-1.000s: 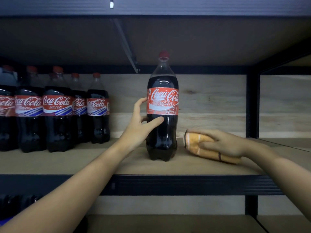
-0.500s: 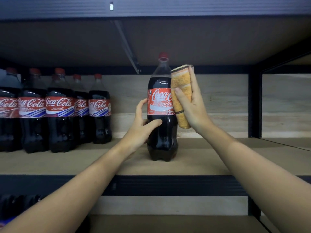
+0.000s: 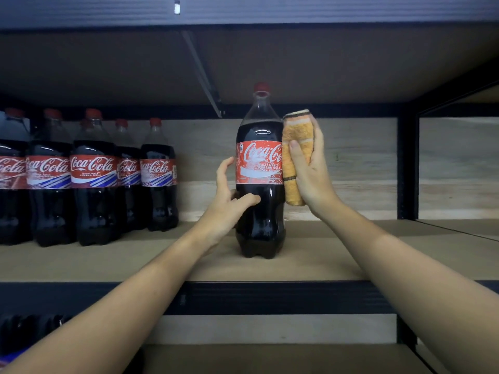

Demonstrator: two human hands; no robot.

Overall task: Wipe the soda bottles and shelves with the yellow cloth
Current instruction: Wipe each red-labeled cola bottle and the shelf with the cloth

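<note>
My right hand [image 3: 310,168] has come up off the shelf [image 3: 310,263]. A moment ago it lay flat on the yellow cloth [image 3: 297,157] down on the board. Now it holds the folded cloth up tall, pressed against the right side of the soda bottle [image 3: 259,171]. My fingers are wrapped round the cloth, with my thumb across the front of it. The cloth touches the bottle from just under its shoulder, past the red label, to a bit below it.

My left hand [image 3: 229,195] has stayed where it was. It holds the bottle low on its left side. My thumb lies on the dark front and my fingers curl round toward the back. The bottle stands straight up on the shelf, near the front edge.

So I think I am done with that bit of shelf and am now rubbing the bottle. I would rub up and down, and turn the bottle so the cloth gets all round it.

The other bottles [image 3: 94,174] stand in a bunch on the left, well apart from this one.
</note>
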